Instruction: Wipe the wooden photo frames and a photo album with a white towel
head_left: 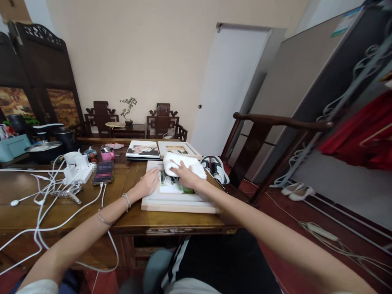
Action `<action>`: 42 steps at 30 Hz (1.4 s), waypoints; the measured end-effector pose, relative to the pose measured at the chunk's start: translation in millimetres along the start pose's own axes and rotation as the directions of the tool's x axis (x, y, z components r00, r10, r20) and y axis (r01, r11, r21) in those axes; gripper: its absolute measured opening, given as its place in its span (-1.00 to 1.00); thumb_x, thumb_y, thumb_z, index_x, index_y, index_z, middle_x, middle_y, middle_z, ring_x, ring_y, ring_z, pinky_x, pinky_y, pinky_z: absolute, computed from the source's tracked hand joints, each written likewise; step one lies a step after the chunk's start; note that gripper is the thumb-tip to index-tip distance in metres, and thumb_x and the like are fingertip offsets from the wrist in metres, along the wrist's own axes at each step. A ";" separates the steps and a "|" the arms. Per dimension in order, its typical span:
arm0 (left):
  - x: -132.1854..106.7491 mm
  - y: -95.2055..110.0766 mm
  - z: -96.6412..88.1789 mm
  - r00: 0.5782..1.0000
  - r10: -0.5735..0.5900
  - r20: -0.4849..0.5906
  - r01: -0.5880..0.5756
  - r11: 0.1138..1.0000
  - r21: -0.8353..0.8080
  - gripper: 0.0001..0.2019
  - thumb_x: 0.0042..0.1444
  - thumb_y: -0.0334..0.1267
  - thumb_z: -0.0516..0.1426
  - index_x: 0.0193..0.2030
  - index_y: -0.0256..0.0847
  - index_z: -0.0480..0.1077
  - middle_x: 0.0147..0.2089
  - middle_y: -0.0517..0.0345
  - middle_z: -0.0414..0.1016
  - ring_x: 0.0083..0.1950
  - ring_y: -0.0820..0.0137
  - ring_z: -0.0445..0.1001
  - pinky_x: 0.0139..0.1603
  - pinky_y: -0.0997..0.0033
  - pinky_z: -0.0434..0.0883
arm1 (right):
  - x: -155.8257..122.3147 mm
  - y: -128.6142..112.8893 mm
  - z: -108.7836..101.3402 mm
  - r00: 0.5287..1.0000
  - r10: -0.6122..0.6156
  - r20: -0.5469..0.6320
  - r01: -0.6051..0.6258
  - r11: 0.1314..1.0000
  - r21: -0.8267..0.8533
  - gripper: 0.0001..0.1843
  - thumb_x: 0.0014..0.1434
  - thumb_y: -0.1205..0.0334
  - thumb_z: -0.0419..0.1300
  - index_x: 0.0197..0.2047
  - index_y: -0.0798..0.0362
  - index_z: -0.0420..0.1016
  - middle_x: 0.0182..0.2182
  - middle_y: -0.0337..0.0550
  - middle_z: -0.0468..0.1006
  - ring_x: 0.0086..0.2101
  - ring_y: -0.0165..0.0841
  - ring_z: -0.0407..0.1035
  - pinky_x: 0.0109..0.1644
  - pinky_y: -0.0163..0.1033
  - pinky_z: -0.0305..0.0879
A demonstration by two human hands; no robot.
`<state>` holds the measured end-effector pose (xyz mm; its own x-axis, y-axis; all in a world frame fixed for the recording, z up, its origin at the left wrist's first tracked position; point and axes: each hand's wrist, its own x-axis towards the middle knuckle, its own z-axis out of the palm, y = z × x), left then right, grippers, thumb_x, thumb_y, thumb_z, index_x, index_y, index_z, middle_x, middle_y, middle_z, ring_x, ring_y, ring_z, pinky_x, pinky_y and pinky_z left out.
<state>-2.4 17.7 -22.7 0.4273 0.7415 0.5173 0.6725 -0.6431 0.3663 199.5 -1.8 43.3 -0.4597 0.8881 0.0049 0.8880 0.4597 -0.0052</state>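
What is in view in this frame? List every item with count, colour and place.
picture frame: one, pale wood, table's near edge, under both hands
cloth: one, white, on that frame's far end
framed photos: two, white-bordered, side by side behind it
cup: one, pink, mid-table
phone: one, dark, left of the frame
cables: several, white, table's left half
table: one, brown wood
chair: one, dark wood, right of the table
left hand: flat on the frame's left edge
right hand: on the cloth
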 end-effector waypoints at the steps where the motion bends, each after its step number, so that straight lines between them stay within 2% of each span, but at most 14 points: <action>1: -0.3 1.7 -2.5 0.999 0.017 -0.038 -0.018 0.999 -0.049 -0.56 0.33 -0.14 -0.17 0.19 -0.33 0.26 0.28 -0.16 0.26 0.34 0.20 0.18 0.37 0.11 0.16 | 13.7 -2.9 0.0 1.000 0.011 -0.005 -0.011 1.000 -0.010 -0.12 -0.04 0.70 -0.09 0.31 -0.12 0.17 0.40 -0.14 -0.22 0.29 0.18 -0.27 0.08 0.51 -0.01; 5: 0.5 11.5 -9.1 0.991 -0.050 -0.127 0.027 0.984 -0.175 -0.50 0.32 -0.04 -0.17 0.23 -0.35 0.21 0.30 -0.18 0.23 0.34 0.17 0.19 0.38 0.08 0.13 | 30.1 -31.4 -3.2 0.996 -0.065 0.059 0.067 0.998 -0.022 -0.16 0.04 0.67 -0.09 0.30 -0.20 0.17 0.39 -0.18 -0.14 0.29 0.20 -0.28 0.08 0.58 -0.13; 9: 1.3 17.0 -8.8 0.986 -0.098 -0.137 0.070 0.977 -0.200 -0.46 0.31 -0.01 -0.17 0.19 -0.44 0.23 0.28 -0.27 0.24 0.34 0.12 0.18 0.37 0.06 0.11 | -9.7 -51.7 -9.0 0.969 -0.182 0.166 0.182 0.983 0.015 -0.20 0.08 0.65 -0.09 0.32 -0.15 0.16 0.33 -0.02 0.08 0.30 0.18 -0.26 0.12 0.50 -0.09; 13: -1.3 18.0 -8.3 0.992 -0.095 -0.082 0.080 0.981 -0.176 -0.53 0.30 -0.01 -0.12 0.10 -0.33 0.31 0.17 -0.21 0.37 0.25 0.12 0.30 0.31 0.06 0.20 | -56.6 -34.2 -26.5 0.909 -0.300 0.289 0.297 0.953 0.053 -0.26 0.06 0.64 -0.07 0.25 -0.10 0.31 0.14 0.04 0.36 0.26 0.03 -0.01 0.15 0.21 0.13; 17: -2.6 19.6 -10.5 0.997 -0.071 -0.043 0.066 0.992 -0.106 -0.64 0.29 -0.06 -0.10 -0.07 -0.21 0.40 0.06 -0.09 0.46 0.18 0.18 0.35 0.26 0.11 0.25 | -73.7 -20.3 -44.2 0.887 -0.284 0.364 0.273 0.959 0.084 -0.34 0.05 0.62 -0.03 0.15 -0.03 0.44 -0.04 0.03 0.51 0.04 -0.14 0.35 0.07 -0.11 0.28; 19: -2.0 20.4 -12.1 0.996 -0.077 -0.047 0.072 0.993 -0.094 -0.64 0.30 -0.07 -0.13 -0.13 -0.21 0.41 0.01 -0.08 0.48 0.11 0.20 0.40 0.19 0.15 0.31 | -72.9 -31.0 -45.0 0.902 -0.262 0.344 0.249 0.965 0.080 -0.34 0.06 0.61 -0.04 0.16 -0.03 0.42 -0.01 0.06 0.49 0.05 -0.12 0.34 0.07 -0.08 0.28; 23: -0.3 21.2 -16.5 0.995 -0.072 -0.065 0.065 0.991 -0.115 -0.59 0.32 -0.11 -0.21 -0.24 -0.23 0.40 -0.20 -0.04 0.52 -0.12 0.24 0.48 0.01 0.21 0.40 | -66.3 -64.2 -35.0 0.924 -0.295 0.244 0.279 0.955 0.099 -0.29 0.04 0.61 -0.05 0.22 -0.06 0.34 0.11 0.10 0.40 0.22 0.05 0.06 0.14 0.25 0.13; 25: -0.5 21.3 -17.8 0.998 -0.028 -0.054 0.022 0.994 -0.105 -0.58 0.33 -0.13 -0.22 -0.26 -0.24 0.40 -0.23 -0.04 0.52 -0.14 0.25 0.48 0.00 0.22 0.40 | -69.3 -67.2 -30.6 0.930 -0.298 0.215 0.280 0.954 0.108 -0.27 0.03 0.63 -0.07 0.22 -0.06 0.34 0.13 0.09 0.38 0.26 0.06 -0.02 0.15 0.33 0.06; 27: -1.4 20.7 -17.3 1.000 0.010 -0.022 -0.011 0.998 -0.066 -0.60 0.32 -0.14 -0.19 -0.21 -0.25 0.40 -0.17 -0.06 0.52 -0.09 0.24 0.47 0.05 0.21 0.38 | -80.2 -55.0 -29.0 0.942 -0.263 0.208 0.245 0.964 0.106 -0.27 0.01 0.64 -0.09 0.19 -0.06 0.37 0.12 0.09 0.39 0.25 0.04 0.00 0.15 0.34 0.05; 30: -2.7 17.3 -13.2 1.000 0.005 0.027 -0.005 1.000 0.019 -0.66 0.27 -0.16 -0.11 -0.06 -0.28 0.39 0.02 -0.13 0.47 0.07 0.19 0.42 0.16 0.16 0.33 | -105.9 -16.5 -30.0 0.965 -0.101 0.241 0.092 0.995 0.045 -0.29 -0.02 0.65 -0.08 0.12 -0.01 0.45 0.06 0.11 0.44 0.23 0.04 0.05 0.15 0.34 0.04; 34: -3.5 9.5 -6.1 0.995 -0.056 0.077 0.047 0.993 0.113 -0.61 0.20 -0.16 -0.04 0.06 -0.32 0.35 0.19 -0.20 0.36 0.23 0.12 0.31 0.25 0.10 0.27 | -126.6 37.2 -28.4 0.967 0.122 0.223 -0.116 0.992 -0.039 -0.36 -0.05 0.64 -0.07 0.00 0.04 0.54 -0.03 0.10 0.51 0.14 -0.02 0.22 0.13 0.09 0.14; 38: -3.9 3.3 -2.9 0.997 -0.030 0.075 0.022 0.993 0.112 -0.60 0.17 -0.12 0.01 0.08 -0.27 0.37 0.21 -0.13 0.36 0.26 0.13 0.30 0.27 0.12 0.26 | -97.4 58.6 -22.2 0.984 0.145 0.099 -0.140 0.989 -0.055 -0.44 0.01 0.58 -0.04 0.01 0.09 0.51 -0.07 0.10 0.51 -0.03 -0.12 0.37 0.01 -0.13 0.20; 40: -3.5 2.7 -3.1 0.997 -0.036 0.065 0.030 0.994 0.102 -0.58 0.16 -0.11 0.02 0.09 -0.29 0.36 0.21 -0.18 0.35 0.25 0.11 0.31 0.26 0.09 0.27 | -64.7 51.3 -22.2 0.991 0.135 -0.014 -0.135 0.986 -0.098 -0.42 0.06 0.58 -0.07 0.12 0.12 0.41 0.02 0.16 0.45 0.02 -0.09 0.31 0.02 -0.08 0.19; 42: -2.8 4.3 -4.5 0.997 -0.059 0.049 0.054 0.994 0.094 -0.57 0.15 -0.12 0.04 0.09 -0.31 0.37 0.21 -0.21 0.35 0.23 0.09 0.32 0.25 0.07 0.27 | -27.5 32.5 -23.6 0.988 0.038 -0.151 -0.064 0.982 -0.175 -0.38 0.07 0.60 -0.09 0.18 0.10 0.34 0.20 0.17 0.27 0.17 -0.01 0.12 0.11 0.07 0.11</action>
<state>-3.4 12.0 -19.0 0.4159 0.7866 0.4563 0.7484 -0.5812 0.3197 241.2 -11.3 66.5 -0.4196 0.8943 0.1557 0.9032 0.3941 0.1700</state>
